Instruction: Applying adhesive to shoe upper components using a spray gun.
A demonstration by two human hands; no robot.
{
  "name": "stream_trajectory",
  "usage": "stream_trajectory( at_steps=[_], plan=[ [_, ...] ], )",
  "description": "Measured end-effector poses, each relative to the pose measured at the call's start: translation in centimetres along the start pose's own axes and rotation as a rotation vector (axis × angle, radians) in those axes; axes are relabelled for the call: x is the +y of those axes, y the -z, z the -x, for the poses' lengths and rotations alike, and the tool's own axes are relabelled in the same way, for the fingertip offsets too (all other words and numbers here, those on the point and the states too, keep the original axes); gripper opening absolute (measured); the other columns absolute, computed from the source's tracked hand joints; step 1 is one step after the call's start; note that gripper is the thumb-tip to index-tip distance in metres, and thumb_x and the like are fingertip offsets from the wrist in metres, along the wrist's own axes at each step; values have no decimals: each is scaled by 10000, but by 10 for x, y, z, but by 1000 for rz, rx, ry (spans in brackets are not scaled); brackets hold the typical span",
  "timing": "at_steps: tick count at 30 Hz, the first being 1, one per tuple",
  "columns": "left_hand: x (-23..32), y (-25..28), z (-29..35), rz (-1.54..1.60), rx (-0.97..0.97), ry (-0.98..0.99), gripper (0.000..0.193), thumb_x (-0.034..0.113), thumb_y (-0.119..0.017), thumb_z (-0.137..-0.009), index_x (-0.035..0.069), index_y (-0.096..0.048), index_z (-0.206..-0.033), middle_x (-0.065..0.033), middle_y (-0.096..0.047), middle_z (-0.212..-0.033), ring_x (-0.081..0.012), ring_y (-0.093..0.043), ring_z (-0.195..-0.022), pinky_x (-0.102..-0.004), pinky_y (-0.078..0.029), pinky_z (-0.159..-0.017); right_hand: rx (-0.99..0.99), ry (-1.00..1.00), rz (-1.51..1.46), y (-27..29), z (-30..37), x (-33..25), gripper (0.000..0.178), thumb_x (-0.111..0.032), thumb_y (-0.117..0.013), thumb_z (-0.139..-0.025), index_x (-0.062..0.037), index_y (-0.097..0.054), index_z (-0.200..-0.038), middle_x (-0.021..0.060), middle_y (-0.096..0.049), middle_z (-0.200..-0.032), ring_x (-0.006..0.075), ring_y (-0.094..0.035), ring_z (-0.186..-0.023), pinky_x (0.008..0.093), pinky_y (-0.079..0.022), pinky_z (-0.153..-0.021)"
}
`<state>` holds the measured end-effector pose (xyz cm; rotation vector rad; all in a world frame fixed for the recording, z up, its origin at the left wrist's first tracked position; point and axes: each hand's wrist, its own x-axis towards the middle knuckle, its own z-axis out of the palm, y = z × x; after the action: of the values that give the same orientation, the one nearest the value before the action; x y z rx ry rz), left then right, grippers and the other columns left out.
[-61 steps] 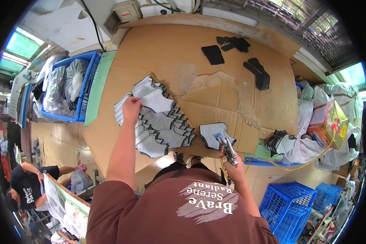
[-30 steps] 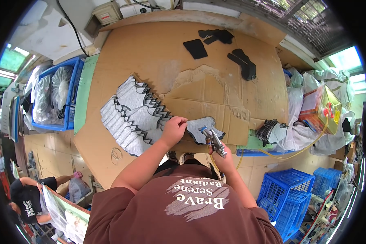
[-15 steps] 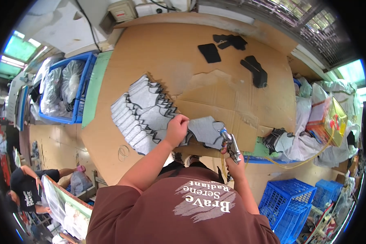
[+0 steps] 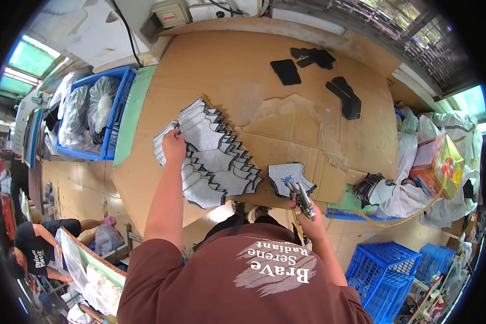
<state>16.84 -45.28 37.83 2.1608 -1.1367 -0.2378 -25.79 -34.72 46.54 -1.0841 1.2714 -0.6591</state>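
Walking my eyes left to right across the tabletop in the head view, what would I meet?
Blue plastic crate → fanned rows of dark-edged grey fabric pieces → metal spray gun → small fanned bundle → red-and-yellow box.

At 1 o'clock in my remote view, flat black pieces (image 4: 285,72) lie on the tabletop (image 4: 210,65); a bent black shape (image 4: 345,101) lies at 2 o'clock. Beyond the far edge, nearly at 2, I see a window grille (image 4: 399,38). At 11 o'clock: a beige box (image 4: 170,15); towards 10, a black cable (image 4: 125,35). Between 9 and 10 I find an open blue crate (image 4: 125,89) containing clear plastic bags (image 4: 74,116). At 8 o'clock: a co-worker (image 4: 36,243) in a dark shirt. At 4: blue lattice crates (image 4: 362,272). Between 2 and 3: pale plastic sacks (image 4: 456,120).
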Motion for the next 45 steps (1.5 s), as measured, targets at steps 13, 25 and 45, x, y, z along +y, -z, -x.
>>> stream_trajectory(
  at_steps=[13, 25, 45],
  plan=[
    [94, -20, 103, 318, -326, -179, 129, 112, -617, -765, 8, -620, -841, -164, -606, -828, -290, -590, -722, -340, -467, -648, -25, -8, 20, -17, 2, -36, 294, 40, -436, -642, -22, -556, -903, 39, -561, -880, 115, -487, -766, 232, -391, -694],
    [143, -58, 143, 505, -667, -304, 186, 123, -631, -734, -17, -634, -857, -151, -602, -779, -272, -587, -751, -343, -459, -677, 99, -36, 26, -13, -8, -23, 228, 17, -493, -726, -18, -562, -941, 28, -567, -825, 108, -522, -784, 261, -421, -722],
    [134, -71, 148, 535, -713, -110, 151, 61, -603, -726, -19, -626, -852, -171, -627, -783, -281, -608, -708, -335, -483, -656, 136, -82, -86, -22, -9, -16, 246, 47, -426, -689, -1, -531, -905, 18, -528, -756, 111, -494, -720, 244, -412, -695]
  ],
)
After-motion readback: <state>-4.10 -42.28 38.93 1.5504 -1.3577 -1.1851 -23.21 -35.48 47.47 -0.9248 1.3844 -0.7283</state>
